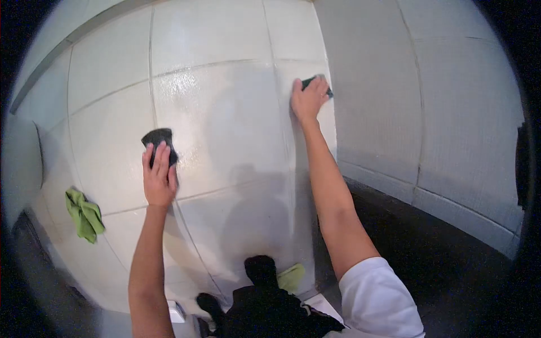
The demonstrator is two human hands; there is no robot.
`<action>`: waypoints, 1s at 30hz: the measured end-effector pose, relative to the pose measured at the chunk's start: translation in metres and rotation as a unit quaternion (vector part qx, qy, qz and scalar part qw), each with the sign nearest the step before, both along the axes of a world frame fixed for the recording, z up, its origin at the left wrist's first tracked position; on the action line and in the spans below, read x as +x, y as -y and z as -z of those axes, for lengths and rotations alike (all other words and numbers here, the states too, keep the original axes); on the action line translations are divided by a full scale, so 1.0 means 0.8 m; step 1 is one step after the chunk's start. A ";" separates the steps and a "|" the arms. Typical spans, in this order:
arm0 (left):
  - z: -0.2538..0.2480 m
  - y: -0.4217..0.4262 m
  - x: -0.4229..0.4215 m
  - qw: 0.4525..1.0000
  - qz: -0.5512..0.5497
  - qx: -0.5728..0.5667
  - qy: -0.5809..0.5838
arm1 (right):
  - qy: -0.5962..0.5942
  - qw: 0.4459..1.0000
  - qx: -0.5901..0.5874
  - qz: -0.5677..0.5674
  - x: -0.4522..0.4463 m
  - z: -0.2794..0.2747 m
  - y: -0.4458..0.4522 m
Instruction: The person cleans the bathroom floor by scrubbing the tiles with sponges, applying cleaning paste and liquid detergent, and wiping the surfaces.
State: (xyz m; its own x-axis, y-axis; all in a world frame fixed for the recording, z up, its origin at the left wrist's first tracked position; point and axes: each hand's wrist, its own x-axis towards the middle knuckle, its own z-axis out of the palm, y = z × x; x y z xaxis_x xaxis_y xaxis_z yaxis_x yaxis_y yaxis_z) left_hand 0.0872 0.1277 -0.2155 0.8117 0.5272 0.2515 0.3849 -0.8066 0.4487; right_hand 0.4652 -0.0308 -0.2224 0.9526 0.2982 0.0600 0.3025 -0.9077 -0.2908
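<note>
My left hand [159, 176] presses a black scouring pad [158, 136] against the white tiled surface [225, 112], fingers stretched over the pad's lower part. Up near the right corner, my right hand [310, 99] is closed over a dark green scouring pad [329, 93], most of which the fingers hide. The tiles between the two hands shine with wet streaks, and my shadow falls across them.
A crumpled green cloth [84, 214] lies at the left on the tiles. Another light green cloth [291, 277] is low in the middle, beside my dark-clad foot [260, 269]. A grey tiled wall [372, 101] borders the right side, with a dark area below it.
</note>
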 end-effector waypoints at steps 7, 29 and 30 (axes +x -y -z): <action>-0.025 -0.012 -0.002 0.999 0.028 0.018 -0.028 | 0.011 0.964 -0.110 -0.242 -0.261 -0.031 0.049; -0.074 0.009 -0.239 0.958 -0.251 -0.115 -0.078 | -0.040 0.916 0.048 -0.396 -0.341 -0.055 0.081; -0.066 0.010 -0.240 0.957 -0.255 -0.119 -0.072 | -0.025 0.936 -0.006 -0.351 -0.300 -0.066 0.124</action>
State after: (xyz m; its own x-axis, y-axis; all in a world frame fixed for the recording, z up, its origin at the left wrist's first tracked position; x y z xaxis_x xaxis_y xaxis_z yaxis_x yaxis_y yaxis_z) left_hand -0.1047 0.1193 -0.1630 0.4511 0.8923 -0.0202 0.7725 -0.3790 0.5095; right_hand 0.2254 -0.1297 -0.1699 0.5233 0.8521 0.0130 0.8117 -0.4938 -0.3120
